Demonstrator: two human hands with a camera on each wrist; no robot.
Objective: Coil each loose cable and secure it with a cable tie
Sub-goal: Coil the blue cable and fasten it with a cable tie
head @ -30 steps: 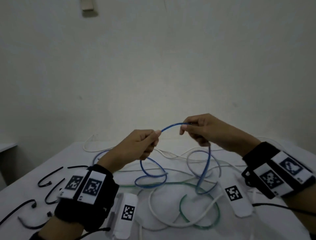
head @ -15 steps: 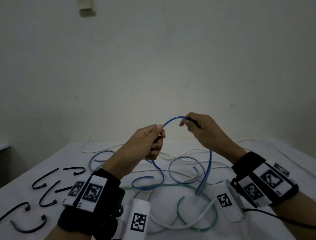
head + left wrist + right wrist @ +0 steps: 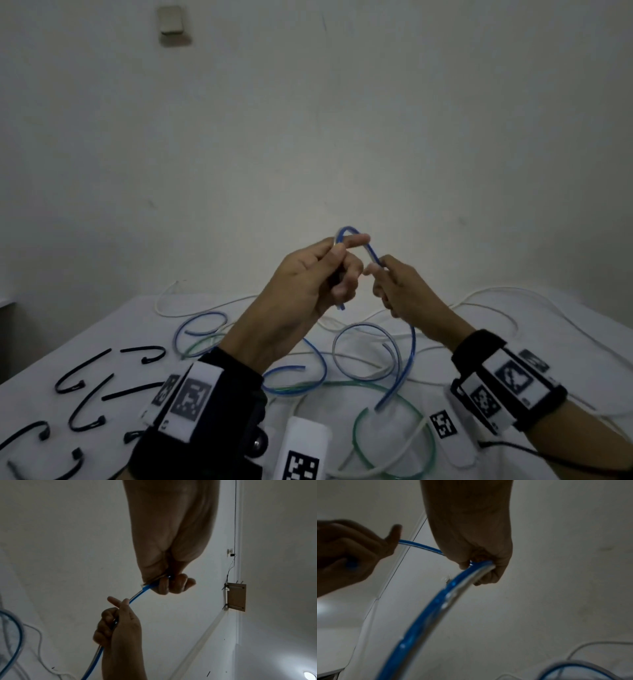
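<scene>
Both hands hold a blue cable [image 3: 373,255] up above the white table [image 3: 565,346]. My left hand [image 3: 329,270] grips one end in curled fingers, its forefinger stretched over the arch; a short tip [image 3: 341,306] hangs below the fist. My right hand [image 3: 387,284] pinches the same cable close by, and the rest [image 3: 404,370] drops to the table. In the left wrist view the blue cable [image 3: 137,596] runs from the left fingers [image 3: 171,585] to the right hand [image 3: 118,622]. The right wrist view shows the blue cable [image 3: 440,599] leaving the right fist [image 3: 481,566].
More loose cables lie tangled on the table: a green loop [image 3: 394,442], white cables [image 3: 507,291], a grey-blue loop [image 3: 366,353] and another blue loop [image 3: 202,325]. Several black cable ties [image 3: 85,401] lie at the front left. A plain wall [image 3: 308,137] stands behind.
The two hands have come closer together, and the arch of blue cable between them has tightened into a small loop. The left forefinger now reaches over the cable.
</scene>
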